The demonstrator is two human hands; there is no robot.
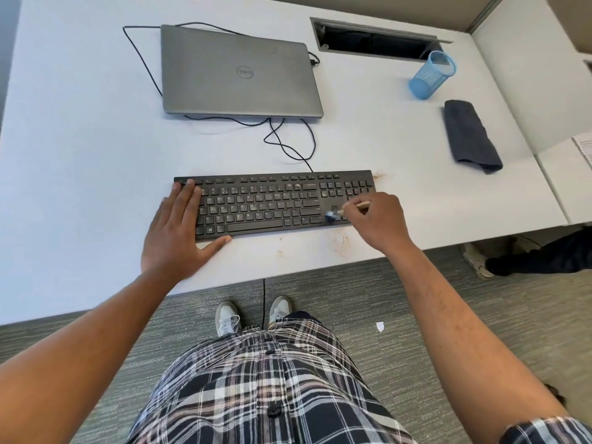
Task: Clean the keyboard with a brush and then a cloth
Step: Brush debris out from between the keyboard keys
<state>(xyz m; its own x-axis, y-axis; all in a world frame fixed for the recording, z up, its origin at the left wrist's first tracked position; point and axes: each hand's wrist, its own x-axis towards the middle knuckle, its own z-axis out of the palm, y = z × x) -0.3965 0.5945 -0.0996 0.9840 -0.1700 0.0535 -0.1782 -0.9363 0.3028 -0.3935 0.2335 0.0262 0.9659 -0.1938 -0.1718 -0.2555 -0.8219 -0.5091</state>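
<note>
Head view: my left hand lay flat, fingers straight, pinning the keyboard near the desk edge, while my right hand pinched the brush, bristles on its right-side keys, cloth well apart.

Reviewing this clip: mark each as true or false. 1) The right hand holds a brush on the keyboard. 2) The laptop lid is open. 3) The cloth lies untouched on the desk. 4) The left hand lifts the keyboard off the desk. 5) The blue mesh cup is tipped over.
1) True: the right hand holds the brush, bristles on the keyboard near its right end.
2) False: the laptop is closed.
3) True: the cloth lies apart from both hands.
4) False: the left hand rests flat on the keyboard's left end.
5) True: the blue mesh cup lies tilted.
</note>
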